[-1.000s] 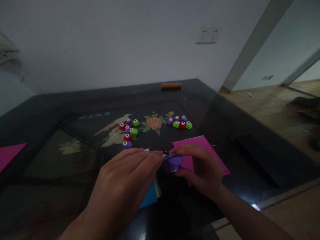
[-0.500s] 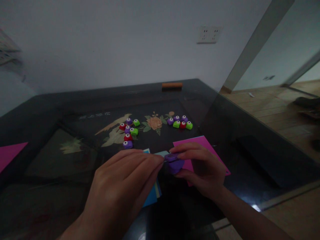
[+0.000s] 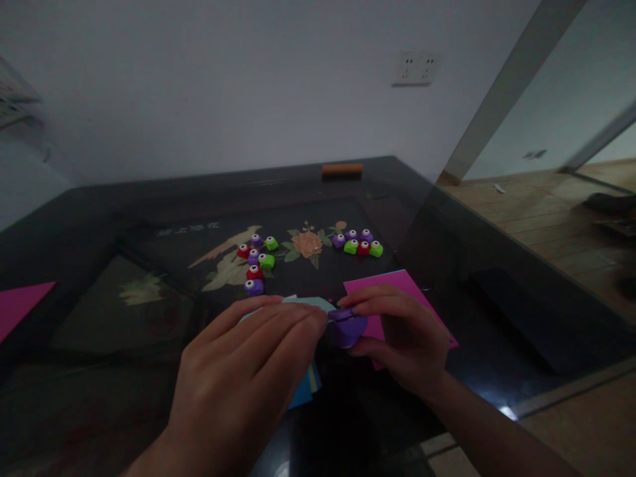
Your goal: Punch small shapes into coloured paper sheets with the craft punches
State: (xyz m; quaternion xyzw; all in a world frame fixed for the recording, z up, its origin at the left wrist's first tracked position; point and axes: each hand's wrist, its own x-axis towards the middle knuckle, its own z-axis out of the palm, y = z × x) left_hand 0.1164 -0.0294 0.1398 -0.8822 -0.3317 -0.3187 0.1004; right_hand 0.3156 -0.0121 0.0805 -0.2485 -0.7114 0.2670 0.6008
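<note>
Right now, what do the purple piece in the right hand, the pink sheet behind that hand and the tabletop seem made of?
Purple piece: probably plastic, smooth, from its even colour and rounded body, though the dimness leaves this open. Pink sheet: likely paper or thin card, matte, being flat with straight edges. Tabletop: perhaps glass or polished stone, glossy, shining in spots.
</note>
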